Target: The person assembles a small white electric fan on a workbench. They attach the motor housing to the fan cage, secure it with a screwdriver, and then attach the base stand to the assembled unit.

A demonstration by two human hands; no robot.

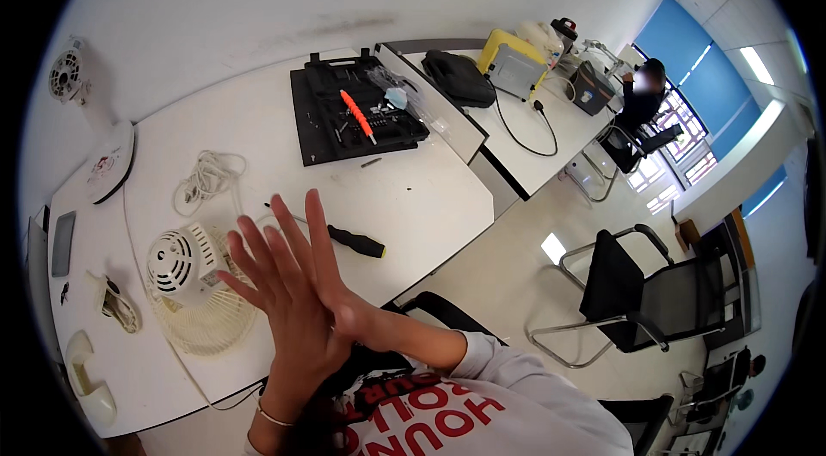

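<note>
My left hand (297, 318) and my right hand (332, 284) are pressed together, palm against palm, above the front edge of the white table. Fingers on both are stretched out and point away from me, and nothing shows between them. Right beside my left hand lies a white fan head (179, 267), its motor housing up and its wire cage (206, 327) against the tabletop. A black-handled screwdriver (357, 242) rests just beyond my fingers, its shaft partly hidden behind them. A coiled white cord (209, 181) lies behind the fan head.
Farther back, an open black tool case (379, 129) holds bits and an orange-red tool (357, 116). A white fan stand (107, 159), a cord bundle (116, 305) and a curved white part (86, 374) sit left. Chairs (637, 284) stand right; a person (641, 103) sits beyond.
</note>
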